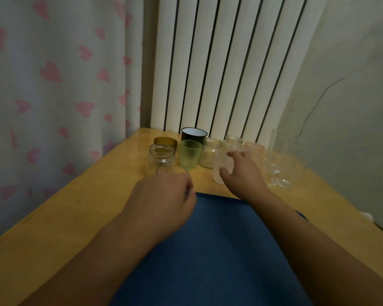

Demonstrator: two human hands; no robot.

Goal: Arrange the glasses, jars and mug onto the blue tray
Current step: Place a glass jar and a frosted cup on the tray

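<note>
**Glassware waits at the tray's far edge**

The right hand [241, 173] curls around a frosted glass [222, 165]; the left hand [164, 195] grips a clear glass [171, 171], both on the counter [75, 206] beside the blue tray [219, 250]. Likely light, slippery, breakable: hold mid-wall.

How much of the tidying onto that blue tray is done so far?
Nothing looks done yet: the visible part of the flat blue tray holds no glassware. In hand: the right hand grips a frosted clear glass, and the left hand curls round a clear glass, both beyond the tray. Left: the green ribbed glass, amber glass, black mug and clear jars.
</note>
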